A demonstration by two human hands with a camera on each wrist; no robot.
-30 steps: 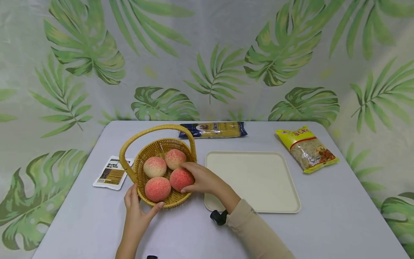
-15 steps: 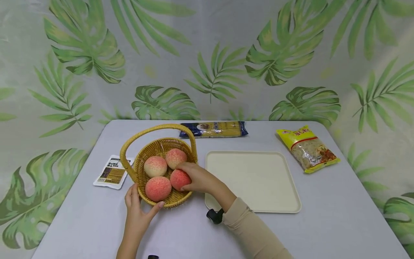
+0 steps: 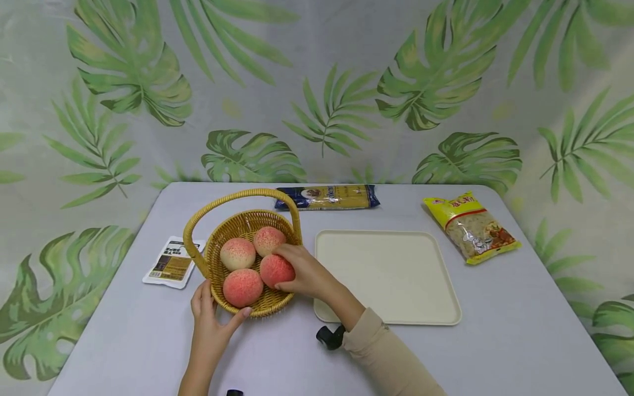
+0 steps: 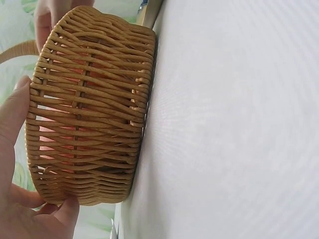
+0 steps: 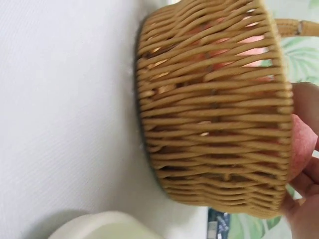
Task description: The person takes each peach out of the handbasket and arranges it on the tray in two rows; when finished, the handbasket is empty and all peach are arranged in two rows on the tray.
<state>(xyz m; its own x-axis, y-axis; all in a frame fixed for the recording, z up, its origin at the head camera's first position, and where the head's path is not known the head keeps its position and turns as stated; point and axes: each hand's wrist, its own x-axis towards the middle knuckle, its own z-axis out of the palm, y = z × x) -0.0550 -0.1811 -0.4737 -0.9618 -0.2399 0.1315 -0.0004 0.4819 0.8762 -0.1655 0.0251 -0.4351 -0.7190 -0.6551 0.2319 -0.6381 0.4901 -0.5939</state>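
A wicker basket [image 3: 247,220] with an arched handle stands on the white table, left of centre. My left hand [image 3: 210,324] holds its near left rim, thumb along the front and fingers at the side; the left wrist view shows the thumb [image 4: 16,112] against the woven wall. Inside the basket, my right hand [image 3: 309,272] grips a red peach [image 3: 275,270] between thumb and fingers. That peach [image 5: 301,147] shows just above the rim in the right wrist view. Three more peaches lie in the basket: a red one [image 3: 242,287] and two paler ones, left [image 3: 238,254] and back [image 3: 269,241].
Right of the basket lies a cream rectangular tray [image 3: 391,275]. A long blue and yellow packet [image 3: 329,198] is at the back edge. Far right is a yellow bag [image 3: 473,231] with a see-through window. Left of the basket lies a white pouch [image 3: 170,265] with a brown label.
The gripped peach has risen very slightly, and more of it shows beside my right hand. My left hand and the basket have stayed in place.
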